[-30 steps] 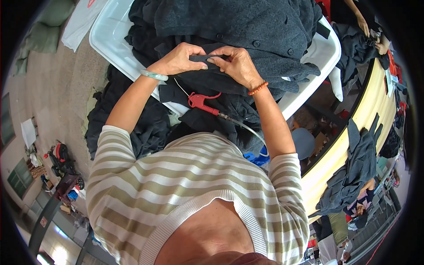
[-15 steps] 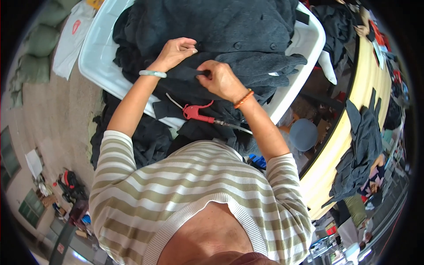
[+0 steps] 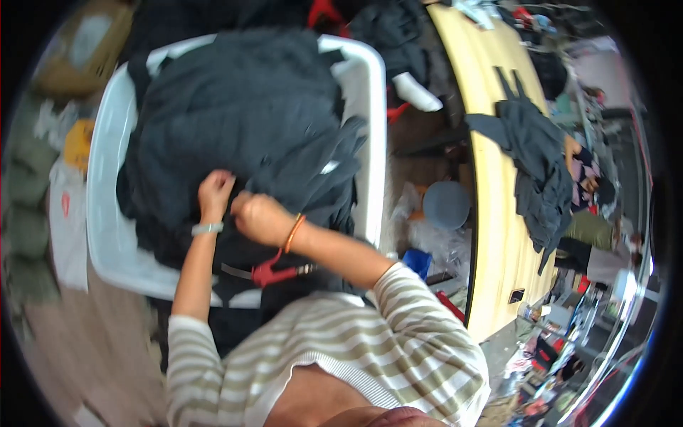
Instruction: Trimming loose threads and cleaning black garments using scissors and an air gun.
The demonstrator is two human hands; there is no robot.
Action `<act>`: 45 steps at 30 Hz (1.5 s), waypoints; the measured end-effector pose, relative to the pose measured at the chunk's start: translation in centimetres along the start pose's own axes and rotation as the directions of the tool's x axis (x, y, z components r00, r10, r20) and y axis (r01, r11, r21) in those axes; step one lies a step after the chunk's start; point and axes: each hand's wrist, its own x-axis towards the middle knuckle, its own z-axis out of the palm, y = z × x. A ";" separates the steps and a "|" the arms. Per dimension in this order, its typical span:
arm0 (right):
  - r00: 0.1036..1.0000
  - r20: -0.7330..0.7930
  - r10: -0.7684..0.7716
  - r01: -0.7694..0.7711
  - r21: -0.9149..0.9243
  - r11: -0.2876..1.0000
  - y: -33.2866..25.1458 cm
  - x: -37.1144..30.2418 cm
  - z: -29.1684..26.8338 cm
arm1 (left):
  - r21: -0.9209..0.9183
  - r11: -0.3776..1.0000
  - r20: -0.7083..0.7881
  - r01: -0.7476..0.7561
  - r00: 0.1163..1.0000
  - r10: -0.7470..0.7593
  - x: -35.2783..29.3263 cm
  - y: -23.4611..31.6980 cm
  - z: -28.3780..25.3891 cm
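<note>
Over the white tub (image 3: 105, 245), the left hand (image 3: 214, 192) is drawn into a pinch, with the heaped dark garments (image 3: 235, 107) filling the tub toward its twelve o'clock. At its four o'clock the right hand (image 3: 263, 219) is curled inward; blur keeps me from telling whether either grips cloth. The red air gun (image 3: 269, 275) lies at the right hand's six o'clock, a yellow table (image 3: 491, 235) well off at three.

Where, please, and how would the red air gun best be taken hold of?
I'd grip the air gun around its handle, probably with the right hand coming from the person's right. The handle runs rightward and the thin nozzle points left, while the trigger sits on the far side, where fingers could curl over it.
</note>
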 end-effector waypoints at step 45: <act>0.997 0.069 -0.018 0.026 -0.108 0.994 -0.4 -0.1 -4.7 | 0.060 0.972 0.186 -0.227 0.959 0.212 -5.7 9.5 -6.1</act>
